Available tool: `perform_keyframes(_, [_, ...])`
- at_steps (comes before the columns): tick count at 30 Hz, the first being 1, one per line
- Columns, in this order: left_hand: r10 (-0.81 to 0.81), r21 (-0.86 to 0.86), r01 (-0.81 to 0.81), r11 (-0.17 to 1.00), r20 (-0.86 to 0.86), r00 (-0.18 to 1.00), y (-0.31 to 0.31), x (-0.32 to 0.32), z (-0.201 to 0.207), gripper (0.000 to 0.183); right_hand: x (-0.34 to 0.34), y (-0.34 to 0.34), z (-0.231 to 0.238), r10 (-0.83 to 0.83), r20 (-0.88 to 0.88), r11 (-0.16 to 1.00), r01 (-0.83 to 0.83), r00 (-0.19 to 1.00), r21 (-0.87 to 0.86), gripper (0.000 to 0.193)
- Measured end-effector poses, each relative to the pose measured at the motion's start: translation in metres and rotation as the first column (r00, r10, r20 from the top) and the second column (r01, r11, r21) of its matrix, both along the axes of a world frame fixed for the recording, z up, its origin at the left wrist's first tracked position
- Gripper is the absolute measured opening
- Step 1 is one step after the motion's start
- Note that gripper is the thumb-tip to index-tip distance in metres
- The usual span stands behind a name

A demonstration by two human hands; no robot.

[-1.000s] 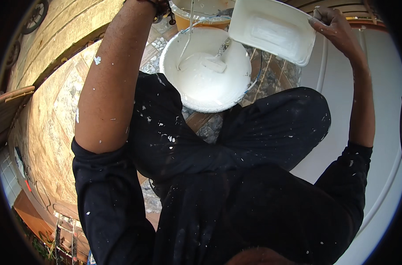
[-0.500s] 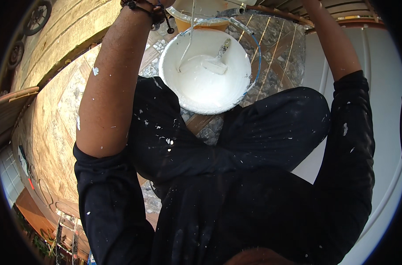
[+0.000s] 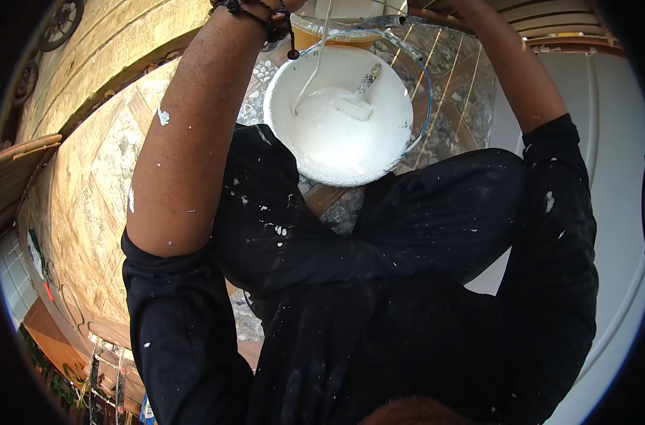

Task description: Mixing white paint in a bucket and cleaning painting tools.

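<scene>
Both my arms reach up past the top of the head view. Of my left hand only a sliver by the beaded bracelet shows; its fingers are cut off. My right forearm runs out at the top edge, and that hand is out of sight. Between the arms stands a round white basin, coated inside with white paint or a similar liquid. A flat tool with a wide white end and a stained handle lies in it. One pale cord hangs down into the basin near my left wrist.
Behind the basin is a yellow-orange container. A blue-and-white thin hose curves around the basin's right side. My crossed legs in dark trousers sit close to it. A pale panel lies at the right, and wooden boards at upper left.
My left forearm has shifted slightly right, and my right forearm has swung left at its upper end. The basin and its tool appear a little further right in view.
</scene>
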State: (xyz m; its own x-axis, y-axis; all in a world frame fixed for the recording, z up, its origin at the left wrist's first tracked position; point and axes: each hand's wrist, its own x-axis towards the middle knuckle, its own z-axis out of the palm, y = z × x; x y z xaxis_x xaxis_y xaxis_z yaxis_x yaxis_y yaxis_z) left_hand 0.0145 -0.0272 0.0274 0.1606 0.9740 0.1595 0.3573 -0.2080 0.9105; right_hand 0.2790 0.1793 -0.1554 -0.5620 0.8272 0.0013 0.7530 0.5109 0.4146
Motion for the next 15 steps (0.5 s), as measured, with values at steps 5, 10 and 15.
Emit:
perform_keyframes(5, [0.011, 0.019, -0.009, 1.0, -0.096, 0.995, 0.009, -0.001, -0.004, 0.023, -0.044, -0.088, 0.107, -0.313, -0.2, 0.943, 0.28, 0.929, -0.178, 0.048])
perform_keyframes(10, [0.056, 0.466, 0.075, 0.882, -0.26, 0.964, 0.025, 0.015, -0.014, 0.024, -0.048, -0.203, 0.206, -0.478, -0.012, 0.615, 0.325, 0.878, -0.718, 0.04])
perform_keyframes(15, [0.075, 0.362, 0.004, 0.932, -0.204, 0.976, 0.025, -0.001, -0.018, 0.021, -0.09, -0.263, 0.1, 0.201, -0.082, 0.719, -0.204, 0.976, -0.665, 0.022])
